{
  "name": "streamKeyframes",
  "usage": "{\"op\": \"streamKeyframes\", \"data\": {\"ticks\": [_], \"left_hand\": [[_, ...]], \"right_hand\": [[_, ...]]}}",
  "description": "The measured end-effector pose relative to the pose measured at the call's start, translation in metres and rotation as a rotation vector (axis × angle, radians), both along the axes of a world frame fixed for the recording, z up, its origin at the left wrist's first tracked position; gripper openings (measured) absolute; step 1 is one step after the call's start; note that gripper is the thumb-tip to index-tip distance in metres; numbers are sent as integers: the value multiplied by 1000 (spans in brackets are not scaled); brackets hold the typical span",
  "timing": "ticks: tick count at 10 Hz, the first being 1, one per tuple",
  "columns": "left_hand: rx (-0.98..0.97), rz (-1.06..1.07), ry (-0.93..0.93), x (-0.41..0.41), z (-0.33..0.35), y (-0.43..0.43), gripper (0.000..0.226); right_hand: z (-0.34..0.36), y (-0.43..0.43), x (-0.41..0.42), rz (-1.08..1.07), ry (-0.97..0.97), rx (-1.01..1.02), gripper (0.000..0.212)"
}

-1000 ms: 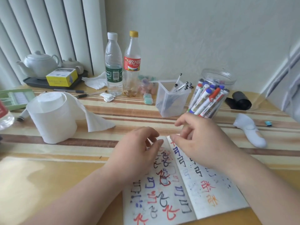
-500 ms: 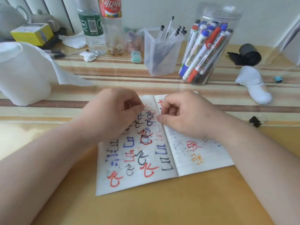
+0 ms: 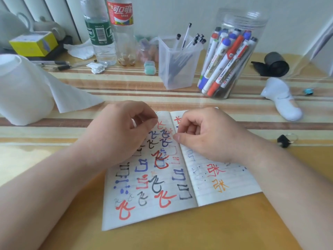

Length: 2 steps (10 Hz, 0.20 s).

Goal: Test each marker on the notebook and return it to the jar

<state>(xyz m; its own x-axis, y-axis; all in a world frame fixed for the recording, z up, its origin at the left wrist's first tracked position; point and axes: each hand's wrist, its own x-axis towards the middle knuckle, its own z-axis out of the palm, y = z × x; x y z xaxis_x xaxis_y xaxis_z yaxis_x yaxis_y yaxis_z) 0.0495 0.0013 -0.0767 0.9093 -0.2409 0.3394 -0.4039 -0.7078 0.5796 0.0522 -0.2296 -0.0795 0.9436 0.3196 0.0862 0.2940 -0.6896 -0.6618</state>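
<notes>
Both left hand (image 3: pixel 122 134) and right hand (image 3: pixel 207 138) rest curled, empty, on notebook (image 3: pixel 155 212), jar (image 3: pixel 245 18) beyond.

Table (image 3: pixel 180 100) free between notebook (image 3: pixel 153 210), jar (image 3: pixel 245 18); pen cup (image 3: pixel 177 69) adjacent.

we see soft, even daylight filling the scene, bright but not harsh, with only faint shadows on the notebook (image 3: pixel 162 210) and a pale patch of glare on the glossy table (image 3: pixel 21 156) at the left. the wide lens bows the edges, so the water bottle (image 3: pixel 100 33) leans outward, and the teapot (image 3: pixel 9 27) in the far left corner looks smeared and soft.
</notes>
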Motion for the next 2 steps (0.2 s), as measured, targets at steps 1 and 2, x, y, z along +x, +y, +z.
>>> {"op": "streamKeyframes", "data": {"ticks": [1,2], "left_hand": [[-15,-7,-47,-2,3,-1,8],[-94,-14,-43,-13,12,-4,12]], "right_hand": [[1,0,1,-8,-3,32,15],[9,7,-6,-47,37,73,16]]}}
